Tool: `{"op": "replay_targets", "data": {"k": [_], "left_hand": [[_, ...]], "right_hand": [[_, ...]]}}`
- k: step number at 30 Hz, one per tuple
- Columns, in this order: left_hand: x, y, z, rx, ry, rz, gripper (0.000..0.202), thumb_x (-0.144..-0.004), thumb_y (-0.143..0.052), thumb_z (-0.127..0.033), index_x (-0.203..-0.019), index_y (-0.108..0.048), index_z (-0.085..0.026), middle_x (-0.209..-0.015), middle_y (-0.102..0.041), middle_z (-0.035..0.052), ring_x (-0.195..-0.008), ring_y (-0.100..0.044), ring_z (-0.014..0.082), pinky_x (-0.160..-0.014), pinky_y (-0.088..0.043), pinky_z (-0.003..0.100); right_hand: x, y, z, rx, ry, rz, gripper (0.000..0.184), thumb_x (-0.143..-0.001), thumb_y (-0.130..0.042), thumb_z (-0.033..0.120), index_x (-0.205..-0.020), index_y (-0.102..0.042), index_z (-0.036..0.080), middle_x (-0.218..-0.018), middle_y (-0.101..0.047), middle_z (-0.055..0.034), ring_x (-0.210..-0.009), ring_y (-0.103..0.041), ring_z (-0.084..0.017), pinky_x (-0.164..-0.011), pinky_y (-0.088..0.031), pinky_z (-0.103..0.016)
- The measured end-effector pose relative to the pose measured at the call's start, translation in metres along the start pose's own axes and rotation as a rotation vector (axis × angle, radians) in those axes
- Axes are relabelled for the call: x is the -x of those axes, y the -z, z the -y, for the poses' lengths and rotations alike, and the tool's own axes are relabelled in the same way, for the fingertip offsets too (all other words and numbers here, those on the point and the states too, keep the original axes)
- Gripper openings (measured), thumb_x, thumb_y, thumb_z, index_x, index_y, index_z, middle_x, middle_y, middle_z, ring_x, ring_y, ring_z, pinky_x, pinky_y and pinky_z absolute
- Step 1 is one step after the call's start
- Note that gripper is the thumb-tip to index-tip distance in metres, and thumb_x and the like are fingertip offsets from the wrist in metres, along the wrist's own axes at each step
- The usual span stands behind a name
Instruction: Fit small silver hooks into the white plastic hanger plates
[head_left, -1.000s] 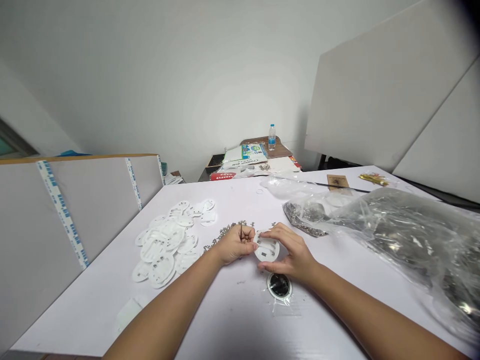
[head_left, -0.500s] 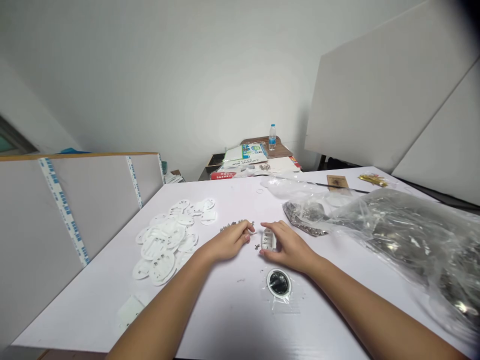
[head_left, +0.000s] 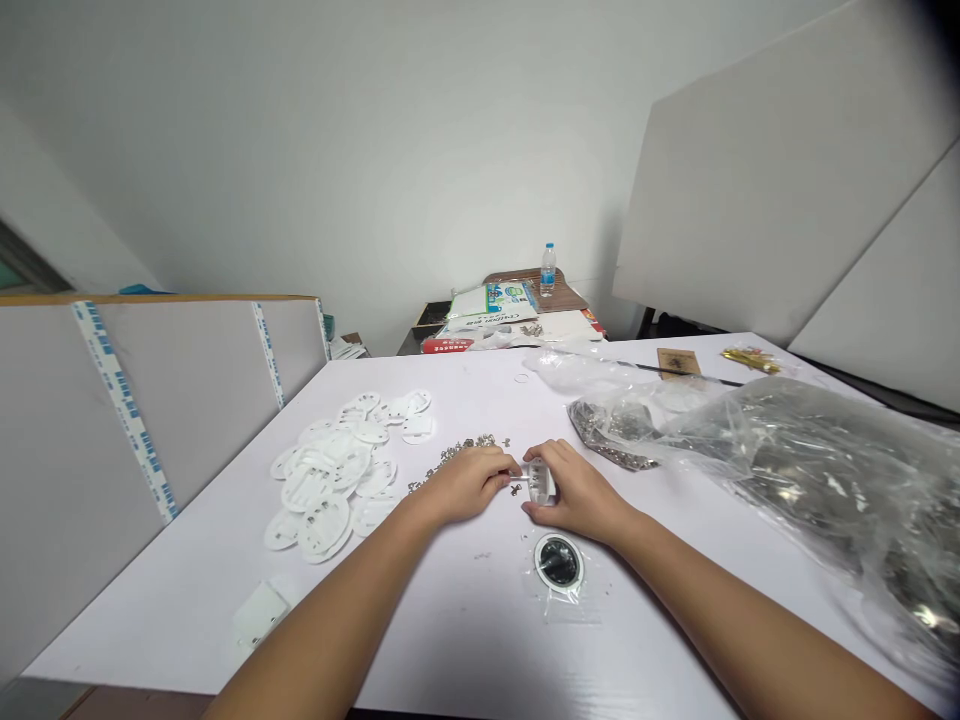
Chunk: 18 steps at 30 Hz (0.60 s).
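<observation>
My right hand (head_left: 576,497) grips a small white plastic piece (head_left: 538,482) by its edges, thumb below and fingers above, so that its slotted side faces left. My left hand (head_left: 474,484) is closed in a pinch on a thin white stick-like thing (head_left: 519,478). The stick's tip reaches the white piece; whether it goes into it I cannot tell. Just below the fingertips lies a tiny metal part (head_left: 515,490). Many more small metal parts (head_left: 450,455) are strewn behind my left hand. A round black disc with a white rim (head_left: 559,563) lies on clear film nearer to me.
A heap of round white plastic pieces (head_left: 326,480) covers the table's left part. On the right, large clear plastic bags (head_left: 780,450) hold dark metallic parts. Farther back stand a water bottle (head_left: 548,270) and flat boxes (head_left: 491,305). A low partition (head_left: 202,380) runs along the left edge.
My left hand has moved right, bringing the white stick up to the plastic piece. My right hand stays nearly in place, with the piece turned slightly.
</observation>
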<state>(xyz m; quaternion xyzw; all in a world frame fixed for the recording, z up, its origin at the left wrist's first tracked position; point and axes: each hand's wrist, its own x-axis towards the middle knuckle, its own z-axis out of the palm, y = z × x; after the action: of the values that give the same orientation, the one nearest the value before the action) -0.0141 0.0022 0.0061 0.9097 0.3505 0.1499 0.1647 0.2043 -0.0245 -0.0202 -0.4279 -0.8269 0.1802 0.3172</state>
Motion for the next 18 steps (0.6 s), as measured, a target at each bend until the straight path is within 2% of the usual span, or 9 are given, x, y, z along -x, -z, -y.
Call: {"op": "replay_targets", "data": {"k": [7, 18], "left_hand": [[0.0, -0.0022, -0.0003, 0.011, 0.007, -0.019, 0.021, -0.095, -0.047, -0.023, -0.104, -0.066, -0.025, -0.097, -0.067, 0.0015, -0.091, -0.059, 0.0169, -0.084, -0.044, 0.03], [-0.0003, -0.0023, -0.0005, 0.026, 0.022, -0.06, 0.021, -0.094, -0.046, -0.023, -0.102, -0.066, -0.024, -0.097, -0.066, 0.0024, -0.092, -0.059, 0.0175, -0.085, -0.044, 0.032]], "right_hand": [[-0.0005, -0.0026, 0.0001, -0.03, -0.002, -0.001, 0.043, -0.07, -0.074, 0.022, -0.106, -0.051, 0.022, -0.102, -0.055, -0.0035, -0.095, -0.053, -0.022, -0.079, -0.045, -0.035], [-0.0003, -0.0054, -0.0043, -0.053, 0.017, 0.001, 0.047, -0.072, -0.072, 0.021, -0.114, -0.049, 0.022, -0.106, -0.055, -0.0049, -0.1, -0.053, -0.023, -0.084, -0.046, -0.037]]}}
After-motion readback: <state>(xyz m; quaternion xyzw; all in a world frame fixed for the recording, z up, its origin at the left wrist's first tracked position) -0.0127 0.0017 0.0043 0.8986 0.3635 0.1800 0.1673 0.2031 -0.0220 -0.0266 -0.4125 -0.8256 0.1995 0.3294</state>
